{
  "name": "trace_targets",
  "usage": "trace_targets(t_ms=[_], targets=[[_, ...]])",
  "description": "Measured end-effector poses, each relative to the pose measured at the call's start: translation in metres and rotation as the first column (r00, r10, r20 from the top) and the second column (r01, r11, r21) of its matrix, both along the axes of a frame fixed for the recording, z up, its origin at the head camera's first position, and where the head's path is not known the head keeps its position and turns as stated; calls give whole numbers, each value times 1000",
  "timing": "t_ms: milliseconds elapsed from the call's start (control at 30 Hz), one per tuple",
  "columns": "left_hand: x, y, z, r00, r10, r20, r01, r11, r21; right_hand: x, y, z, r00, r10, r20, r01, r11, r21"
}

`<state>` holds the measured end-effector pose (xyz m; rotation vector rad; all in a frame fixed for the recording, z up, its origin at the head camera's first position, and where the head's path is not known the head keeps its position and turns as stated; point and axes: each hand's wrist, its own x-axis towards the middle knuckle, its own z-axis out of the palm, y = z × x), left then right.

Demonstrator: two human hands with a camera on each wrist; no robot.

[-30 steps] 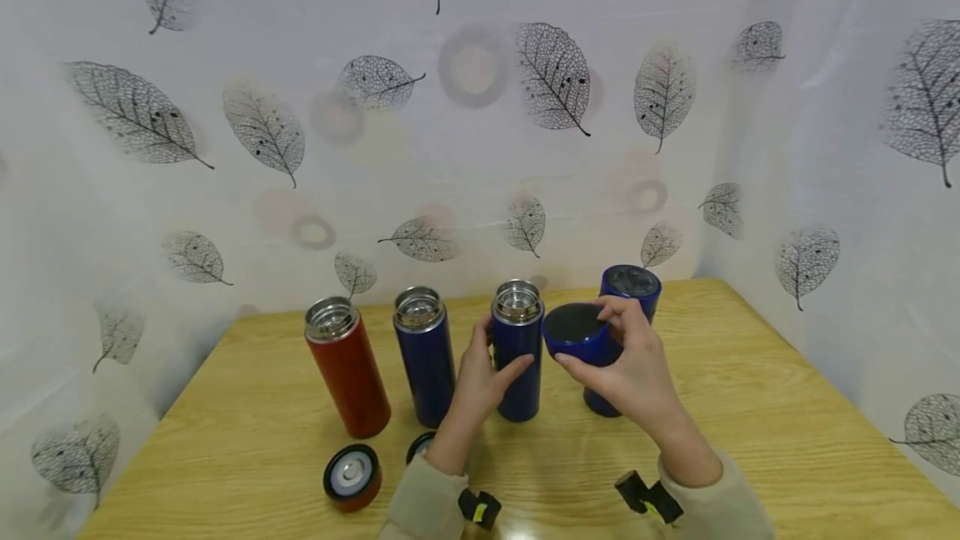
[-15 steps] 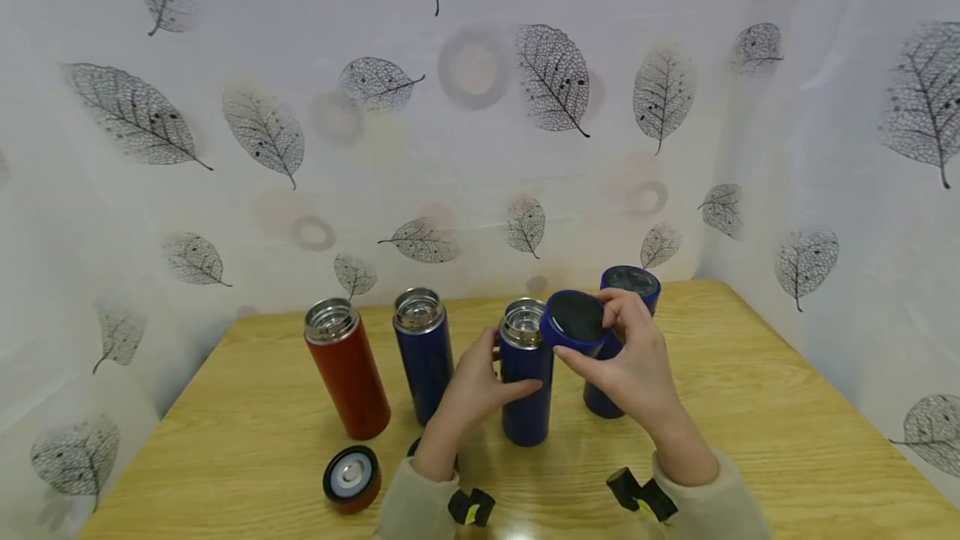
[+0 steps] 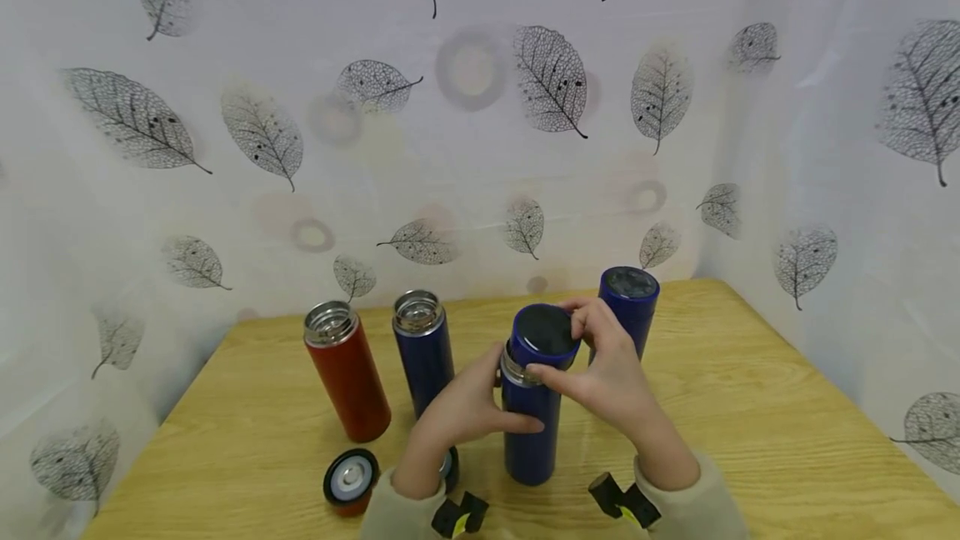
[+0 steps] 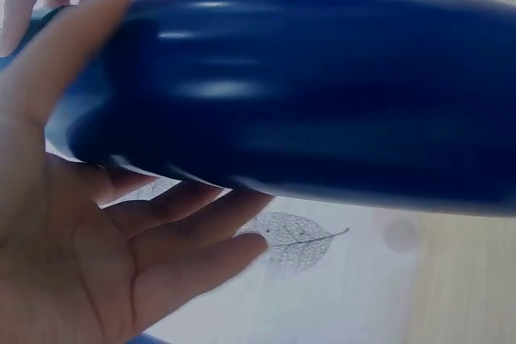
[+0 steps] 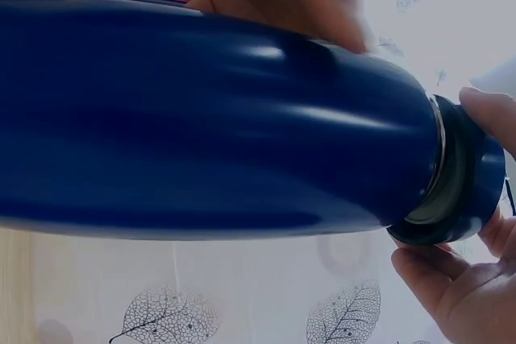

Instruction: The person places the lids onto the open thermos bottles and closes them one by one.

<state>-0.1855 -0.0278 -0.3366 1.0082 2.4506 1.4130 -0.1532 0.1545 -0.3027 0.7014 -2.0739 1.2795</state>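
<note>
Table edge (image 3: 817, 390) well off to right; left hand (image 3: 461, 407) grips blue bottle (image 3: 531, 452), right hand (image 3: 611, 373) pinches tilted lid (image 3: 546, 332) at neck (image 3: 514, 368).

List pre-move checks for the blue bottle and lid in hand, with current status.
1. Left hand secure on the held blue bottle: ok; thumb on one side, fingers on the other.
2. Right hand gripping the blue lid: ok; pinched between thumb and fingers.
3. Lid right way up: ok; dark top faces up.
4. Lid seated square: not ok; it tilts at the mouth, and the steel neck shows below it.
5. Bottle base resting on the table: cannot tell.
6. Right hand free of the capped blue bottle behind: cannot tell; they overlap in the head view.
</note>
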Motion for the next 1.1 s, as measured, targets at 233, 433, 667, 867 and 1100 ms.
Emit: trace_targets(t_ms=[233, 433, 667, 867, 1100], targets=[[4, 2, 6, 995, 93, -37, -85, 982, 169, 0, -4, -2, 999, 36, 20, -36, 999, -12], [5, 6, 7, 996, 89, -28, -80, 964, 252, -1, -8, -5, 998, 52, 32, -51, 998, -22], [19, 7, 27, 999, 48, -18, -42, 962, 270, -2, -11, -8, 997, 70, 41, -69, 997, -32], [25, 7, 34, 999, 38, -1, -36, 964, 265, -2, -12, -10, 997, 69, 46, -67, 997, -30], [25, 5, 34, 999, 53, -1, -51, 968, 245, -1, -12, -9, 998, 39, 42, -40, 999, 25]])
